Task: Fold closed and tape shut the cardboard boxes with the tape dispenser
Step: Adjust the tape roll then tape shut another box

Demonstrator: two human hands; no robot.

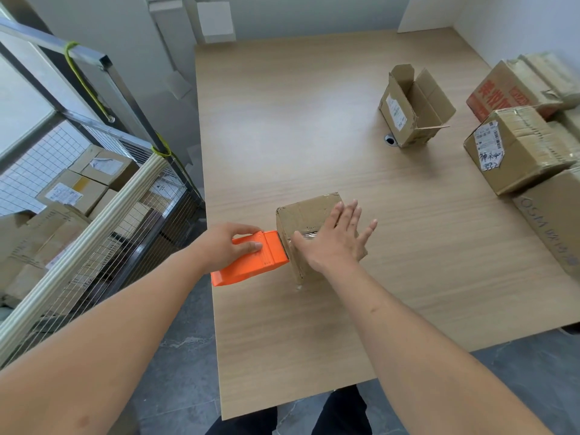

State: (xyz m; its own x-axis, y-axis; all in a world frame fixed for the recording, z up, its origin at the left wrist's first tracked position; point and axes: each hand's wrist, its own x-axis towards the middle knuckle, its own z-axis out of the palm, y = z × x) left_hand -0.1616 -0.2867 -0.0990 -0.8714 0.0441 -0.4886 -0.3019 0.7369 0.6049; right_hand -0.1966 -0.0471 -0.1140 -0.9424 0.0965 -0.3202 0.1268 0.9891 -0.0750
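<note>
I am looking down on a light wood-grain table point(314, 120) set against a white wall, with a wire-mesh cage point(94, 233) of stacked cartons just beyond its left edge. Near the table's left edge, toward the front, stands a small closed cardboard box point(309, 208). My right hand point(335, 243) lies flat on the box top, fingers straight and spread, pressing down and gripping nothing. My left hand point(229, 244) grips the orange tape dispenser point(251, 262), thumb on its upper face and fingers curled over the far side. The dispenser's front end touches the box's left face, and a shiny strip of tape point(306, 236) shows on the box top by my right thumb. An open cardboard box point(414, 108), flaps raised, stands well apart toward the far right corner. Several closed cartons point(514, 149) are grouped along the right edge.
</note>
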